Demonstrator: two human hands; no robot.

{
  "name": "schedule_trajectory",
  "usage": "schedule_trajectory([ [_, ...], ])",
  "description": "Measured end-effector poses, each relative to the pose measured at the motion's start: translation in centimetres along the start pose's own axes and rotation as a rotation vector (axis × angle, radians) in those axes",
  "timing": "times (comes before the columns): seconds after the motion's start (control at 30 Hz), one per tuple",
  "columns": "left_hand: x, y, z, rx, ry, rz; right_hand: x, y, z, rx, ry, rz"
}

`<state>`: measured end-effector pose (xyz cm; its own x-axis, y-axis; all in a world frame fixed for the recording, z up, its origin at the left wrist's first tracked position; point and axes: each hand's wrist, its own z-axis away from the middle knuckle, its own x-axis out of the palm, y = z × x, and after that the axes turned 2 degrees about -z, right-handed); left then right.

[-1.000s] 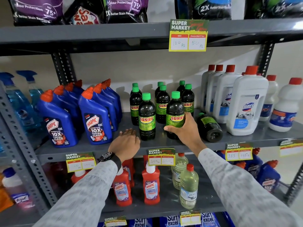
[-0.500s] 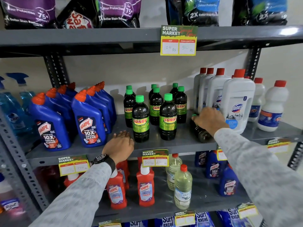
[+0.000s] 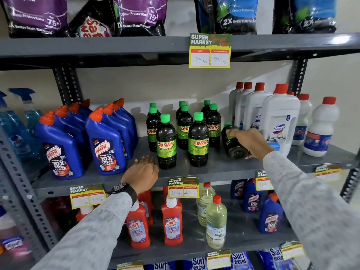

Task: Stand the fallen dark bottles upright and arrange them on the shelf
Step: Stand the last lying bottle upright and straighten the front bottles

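While 8 dark bottles (image 3: 198,140) stand upright, R hand (image 3: 250,142) wraps a 9th, tilted bottle (image 3: 233,144); L hand (image 3: 143,172) lies open, empty, on shelf (image 3: 214,168).

Bare shelf (image 3: 214,168) front stays passable; upright dark bottles (image 3: 198,141) and white jugs (image 3: 280,117) flank it.
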<state>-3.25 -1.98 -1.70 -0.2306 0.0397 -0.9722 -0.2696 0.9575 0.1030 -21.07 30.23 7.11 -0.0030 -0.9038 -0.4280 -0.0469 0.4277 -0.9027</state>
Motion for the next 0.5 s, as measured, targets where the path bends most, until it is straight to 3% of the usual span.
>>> schedule_trajectory([
  [0.2, 0.0, 0.0, -0.1, -0.007, -0.006, -0.013, 1.5, 0.2, 2.3, -0.277, 0.157, -0.013],
  [0.5, -0.3, -0.2, -0.5, -0.015, -0.010, -0.013, 4.4, 3.4, 3.7, -0.392, 0.218, -0.043],
])
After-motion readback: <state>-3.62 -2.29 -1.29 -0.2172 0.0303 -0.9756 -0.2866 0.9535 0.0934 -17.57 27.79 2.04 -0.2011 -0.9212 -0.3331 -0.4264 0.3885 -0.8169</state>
